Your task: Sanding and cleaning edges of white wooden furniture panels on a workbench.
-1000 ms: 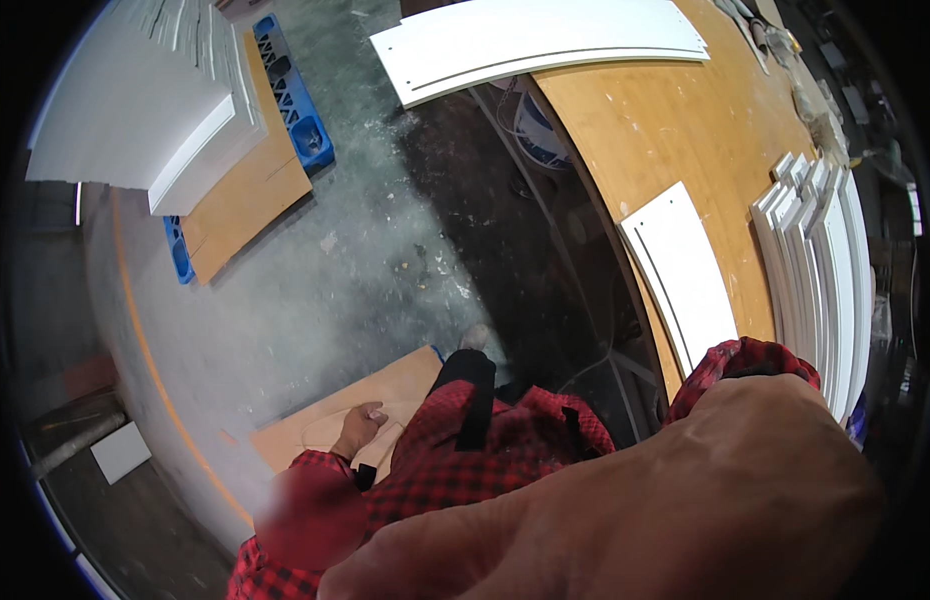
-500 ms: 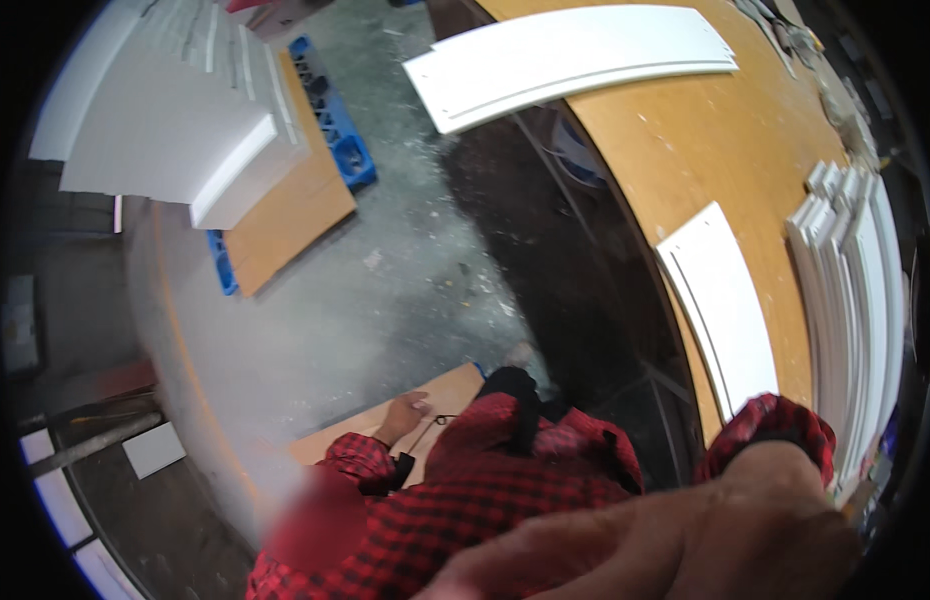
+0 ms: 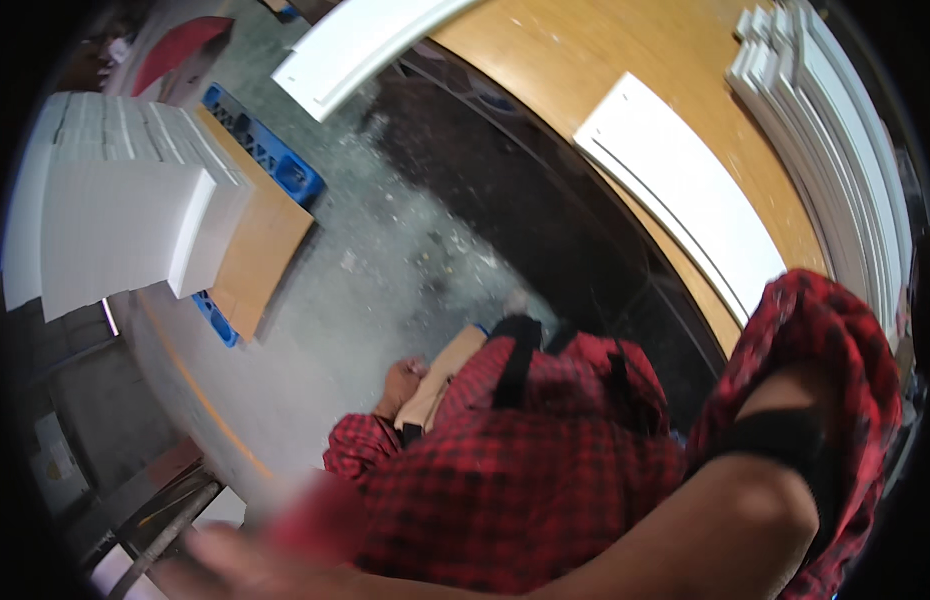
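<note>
My left hand (image 3: 403,383) hangs low by my side, next to a tan board (image 3: 450,362) near my feet. Its fingers are loosely bent, and nothing shows in them. My right forearm crosses in front of my body. At the lower left, my right hand (image 3: 250,560) is close to the camera and smeared, so its fingers cannot be read. A white panel (image 3: 685,190) with a groove along its edge lies on the wooden table (image 3: 545,60), beyond my right sleeve. Neither hand touches it.
A second white panel (image 3: 370,45) juts over the table's far edge. Several white panels (image 3: 835,130) stand stacked at the right. To the left, stacked white boards (image 3: 125,220) rest on a brown sheet (image 3: 255,255) over a blue pallet (image 3: 265,150).
My right hand has swung from the lower middle across to the lower left. The view has turned, so the table and panels sit higher and further left in it. The left hand stays low.
</note>
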Available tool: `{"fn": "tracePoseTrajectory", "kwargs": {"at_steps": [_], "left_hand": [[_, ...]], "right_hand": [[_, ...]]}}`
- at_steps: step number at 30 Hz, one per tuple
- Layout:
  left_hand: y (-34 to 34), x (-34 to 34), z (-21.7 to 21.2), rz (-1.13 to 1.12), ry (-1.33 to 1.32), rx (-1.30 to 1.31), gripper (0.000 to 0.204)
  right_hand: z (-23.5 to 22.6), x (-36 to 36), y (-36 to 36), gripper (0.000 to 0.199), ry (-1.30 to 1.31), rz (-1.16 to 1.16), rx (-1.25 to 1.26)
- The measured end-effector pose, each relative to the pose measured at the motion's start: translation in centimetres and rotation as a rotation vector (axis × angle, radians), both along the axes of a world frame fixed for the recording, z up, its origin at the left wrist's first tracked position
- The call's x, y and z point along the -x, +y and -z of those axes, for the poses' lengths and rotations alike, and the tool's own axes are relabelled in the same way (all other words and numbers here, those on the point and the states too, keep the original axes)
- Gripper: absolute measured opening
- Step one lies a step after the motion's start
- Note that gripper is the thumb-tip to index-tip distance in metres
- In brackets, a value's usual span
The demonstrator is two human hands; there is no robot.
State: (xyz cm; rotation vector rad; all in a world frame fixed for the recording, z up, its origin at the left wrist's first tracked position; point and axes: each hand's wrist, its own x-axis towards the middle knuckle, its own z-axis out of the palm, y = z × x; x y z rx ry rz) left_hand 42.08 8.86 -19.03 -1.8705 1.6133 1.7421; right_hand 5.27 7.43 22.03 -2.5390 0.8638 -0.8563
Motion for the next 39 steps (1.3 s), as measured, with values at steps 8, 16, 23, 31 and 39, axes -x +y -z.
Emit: {"fn": "tracePoseTrajectory", "kwargs": {"at_steps": [8,16,23,31,39], "left_hand": [[-2.7,1.9,-0.1,0.063,0.093,-0.028,0.037],[-7.2,7.4,-0.8,0.348,0.111,0.063,0.039],[-8.8,16.1,-4.2,0.531,0.245,0.199,0.033],[-3.3,31.3,-15.9,0.535,0.516,0.712,0.023],[6.0,43.5,-22.7,1.045,0.718,1.171,0.026]], "right_hand": [[-0.6,0.9,3.2,0.023,0.049,0.171,0.074],[0.0,6.8,14.4,0.023,0.040,0.802,0.038],[17.5,10.2,39.2,0.027,-0.573,1.562,-1.375],[36.4,13.3,52.9,0.040,-2.415,2.326,-0.279],[36.8,17.9,49.9,0.046,-2.568,1.202,0.349]]}}
